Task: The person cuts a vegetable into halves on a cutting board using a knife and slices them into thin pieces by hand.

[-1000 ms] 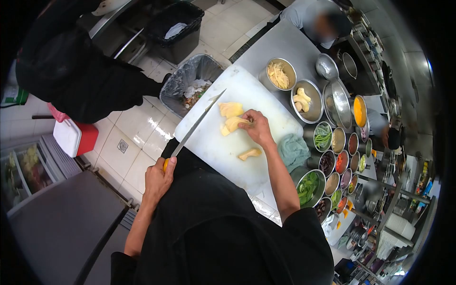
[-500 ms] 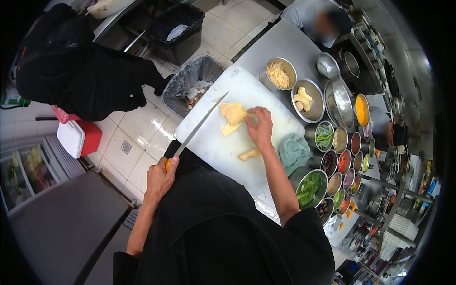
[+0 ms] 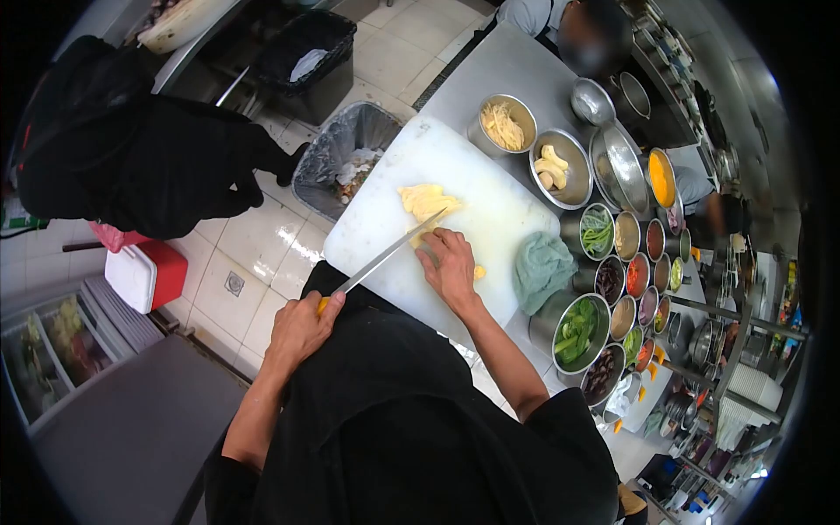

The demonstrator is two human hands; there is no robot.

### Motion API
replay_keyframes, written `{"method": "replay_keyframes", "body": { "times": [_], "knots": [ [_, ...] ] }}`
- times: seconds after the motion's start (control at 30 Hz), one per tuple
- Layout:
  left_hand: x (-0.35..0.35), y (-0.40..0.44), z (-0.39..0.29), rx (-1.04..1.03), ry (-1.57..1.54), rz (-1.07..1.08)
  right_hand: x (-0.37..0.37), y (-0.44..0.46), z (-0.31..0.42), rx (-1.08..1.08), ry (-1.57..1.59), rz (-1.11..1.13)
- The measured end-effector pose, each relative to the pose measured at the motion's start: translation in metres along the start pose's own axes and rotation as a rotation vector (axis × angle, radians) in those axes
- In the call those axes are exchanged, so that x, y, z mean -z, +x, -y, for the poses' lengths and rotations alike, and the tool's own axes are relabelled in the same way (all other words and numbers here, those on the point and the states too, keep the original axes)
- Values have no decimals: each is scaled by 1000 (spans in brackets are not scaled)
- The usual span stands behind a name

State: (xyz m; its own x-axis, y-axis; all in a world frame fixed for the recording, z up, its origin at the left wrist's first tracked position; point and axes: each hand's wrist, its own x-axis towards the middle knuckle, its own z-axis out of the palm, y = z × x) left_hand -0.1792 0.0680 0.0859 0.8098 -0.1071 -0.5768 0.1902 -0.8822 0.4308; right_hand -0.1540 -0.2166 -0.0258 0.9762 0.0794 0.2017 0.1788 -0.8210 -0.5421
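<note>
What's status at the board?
Left hand gripping knife; right hand over cutting board. Yellow pieces at knife tip. Green cloth at board edge, clear of knife.

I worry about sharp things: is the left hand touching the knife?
Touching: the head view shows the left hand closed around the handle of the knife.

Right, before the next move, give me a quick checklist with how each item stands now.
1. Left hand gripping the long metal knife with a yellow-orange handle: ok.
2. Bare right hand well clear of the knife: not ok, its fingers are close by.
3. Pale yellow, thin food pieces on the white plastic cutting board: ok.
4. Something held under the right hand: cannot tell, fingers hide it.
5. Crumpled green cloth away from the knife: ok, at the board's edge.
</note>
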Motion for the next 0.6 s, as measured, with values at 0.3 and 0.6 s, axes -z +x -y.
{"method": "replay_keyframes", "body": {
  "times": [0.3,0.6],
  "knots": [
    [6,1,-4,-9,71,-27,1,0,3,-3,-12,60],
    [10,5,2,-5,34,11,18,-13,13,-20,45,209]
  ]
}}
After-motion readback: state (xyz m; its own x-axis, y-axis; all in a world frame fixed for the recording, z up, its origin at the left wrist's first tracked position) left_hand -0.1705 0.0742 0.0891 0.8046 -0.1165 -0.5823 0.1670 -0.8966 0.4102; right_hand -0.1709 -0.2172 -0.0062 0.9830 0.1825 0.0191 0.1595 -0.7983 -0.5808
